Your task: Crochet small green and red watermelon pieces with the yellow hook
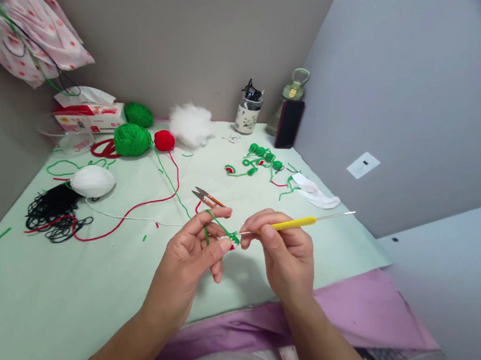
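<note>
Jutting from the left fingers (211, 256), the crochet piece (234, 239) meets the hook (294, 223).

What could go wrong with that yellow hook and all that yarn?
The yellow-handled hook in the right hand might slip, as its tip is right at the small green, white and red piece in the left hand; a loop could come loose. The green strand crosses the red strand, so they could tangle. The open snips lie close by the left hand and might nick it or the yarn.
</note>
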### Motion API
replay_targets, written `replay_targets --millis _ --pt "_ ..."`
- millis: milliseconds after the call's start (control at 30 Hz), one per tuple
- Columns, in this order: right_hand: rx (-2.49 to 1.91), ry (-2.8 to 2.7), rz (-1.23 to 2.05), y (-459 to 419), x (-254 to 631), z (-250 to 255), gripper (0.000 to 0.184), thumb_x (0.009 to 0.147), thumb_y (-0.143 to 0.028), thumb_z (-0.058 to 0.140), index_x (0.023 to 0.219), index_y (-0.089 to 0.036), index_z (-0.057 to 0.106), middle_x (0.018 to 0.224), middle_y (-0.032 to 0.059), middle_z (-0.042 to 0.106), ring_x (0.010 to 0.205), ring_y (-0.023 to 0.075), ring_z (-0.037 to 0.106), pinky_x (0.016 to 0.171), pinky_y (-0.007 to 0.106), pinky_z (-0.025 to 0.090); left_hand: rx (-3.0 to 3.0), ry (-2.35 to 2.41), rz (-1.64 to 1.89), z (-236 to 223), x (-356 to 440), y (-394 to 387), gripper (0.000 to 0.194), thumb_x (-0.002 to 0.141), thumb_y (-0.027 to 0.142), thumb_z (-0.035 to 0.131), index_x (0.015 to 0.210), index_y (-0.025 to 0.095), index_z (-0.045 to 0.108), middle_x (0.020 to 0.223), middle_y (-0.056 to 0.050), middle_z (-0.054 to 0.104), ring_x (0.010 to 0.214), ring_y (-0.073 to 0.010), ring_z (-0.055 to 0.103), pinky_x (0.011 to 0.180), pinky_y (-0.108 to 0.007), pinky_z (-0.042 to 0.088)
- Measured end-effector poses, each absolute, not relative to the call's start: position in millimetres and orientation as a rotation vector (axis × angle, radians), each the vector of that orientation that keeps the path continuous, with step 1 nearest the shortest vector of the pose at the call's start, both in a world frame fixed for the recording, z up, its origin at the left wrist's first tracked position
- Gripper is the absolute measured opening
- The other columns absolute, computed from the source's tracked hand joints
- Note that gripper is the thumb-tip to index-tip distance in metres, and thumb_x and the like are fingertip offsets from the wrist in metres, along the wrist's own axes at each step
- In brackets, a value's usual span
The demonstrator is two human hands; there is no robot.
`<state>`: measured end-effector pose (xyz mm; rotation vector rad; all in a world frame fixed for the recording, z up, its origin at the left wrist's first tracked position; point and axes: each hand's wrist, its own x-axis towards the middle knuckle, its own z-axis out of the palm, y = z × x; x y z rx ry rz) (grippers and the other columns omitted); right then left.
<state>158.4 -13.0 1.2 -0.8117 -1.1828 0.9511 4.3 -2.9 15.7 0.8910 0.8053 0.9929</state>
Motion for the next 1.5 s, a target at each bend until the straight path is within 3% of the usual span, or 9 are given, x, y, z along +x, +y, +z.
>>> replay_targets --millis 267,400,500,600,767,933,1200,1333,1500 --pt "-0.805 -1.212 0.928 -14 157 2 0.017 0.095 -0.023 0.054 0.092 -0.023 0.071 0.084 0.0032 0.063 0.067 0.0138 0.06 0.062 0.031 0.05 0.848 0.829 0.966 18 3 -2 0.076 0.077 0.024 0.077 0.144 0.032 0.043 0.082 0.004 0.057 0.038 0.0019 0.035 0.035 -0.014 0.027" --pt "-0.971 -1.518 0.506 -21 155 -6 0.027 0.091 -0.014 0.057 0.106 -0.03 0.072 0.094 0.0051 0.065 0.084 0.0182 0.064 0.072 0.034 0.053 0.835 0.823 1.004 17 6 -4 0.082 0.076 0.02 0.078 0.147 0.031 0.039 0.078 0.005 0.058 0.04 0.0004 0.036 0.036 -0.013 0.028" --pt "-0.98 -1.656 0.154 -24 153 -14 0.041 0.088 -0.01 0.06 0.119 -0.036 0.068 0.108 0.0068 0.066 0.095 0.0211 0.064 0.077 0.037 0.054 0.713 0.748 0.958 18 7 -4 0.074 0.08 0.02 0.074 0.145 0.026 0.042 0.059 0.01 0.046 0.038 -0.0006 0.026 0.036 -0.012 0.026" --pt "-0.944 -1.534 0.294 -21 154 -13 0.034 0.09 -0.01 0.056 0.113 -0.032 0.07 0.098 0.0056 0.067 0.086 0.0192 0.065 0.073 0.036 0.054 0.547 0.678 0.899 21 5 -1 0.057 0.083 0.019 0.071 0.136 0.02 0.053 0.053 0.012 0.034 0.04 -0.0011 0.015 0.035 -0.011 0.021" --pt "-0.836 -1.171 0.808 -12 156 3 0.018 0.095 -0.021 0.053 0.092 -0.024 0.071 0.08 0.0026 0.063 0.063 0.0133 0.058 0.058 0.031 0.049 0.553 0.7 0.977 25 4 1 0.049 0.081 0.016 0.072 0.128 0.02 0.061 0.066 0.007 0.049 0.041 0.0009 0.022 0.036 -0.011 0.026" --pt "-0.867 -1.248 0.809 -11 153 3 0.015 0.092 -0.02 0.059 0.091 -0.023 0.074 0.086 0.0042 0.067 0.075 0.0156 0.06 0.068 0.032 0.049 0.694 0.785 1.022 22 10 -4 0.047 0.077 0.022 0.076 0.123 0.022 0.064 0.08 0.003 0.056 0.043 0.001 0.036 0.039 -0.014 0.032" --pt "-0.804 -1.12 1.045 -9 160 -2 0.016 0.095 -0.028 0.055 0.09 -0.021 0.068 0.085 0.0031 0.068 0.068 0.0133 0.061 0.065 0.03 0.051 0.772 0.821 1.02 19 6 -3 0.043 0.08 0.026 0.073 0.122 0.022 0.065 0.078 0.002 0.059 0.043 -0.0015 0.039 0.041 -0.017 0.035" --pt "-0.799 -1.189 1.005 -12 159 3 0.018 0.098 -0.026 0.05 0.091 -0.021 0.066 0.086 0.0033 0.069 0.07 0.0137 0.063 0.066 0.03 0.052 0.834 0.837 1.024 18 4 -3 0.036 0.082 0.026 0.071 0.117 0.025 0.066 0.08 0.003 0.055 0.044 -0.0013 0.041 0.042 -0.017 0.036" --pt "-0.914 -1.46 0.629 -20 157 9 0.022 0.097 -0.016 0.045 0.098 -0.023 0.065 0.089 0.0048 0.068 0.079 0.017 0.065 0.07 0.034 0.054 0.97 0.924 1.093 16 4 -3 0.033 0.083 0.025 0.069 0.116 0.027 0.067 0.082 0.003 0.055 0.048 -0.0036 0.046 0.046 -0.018 0.041"
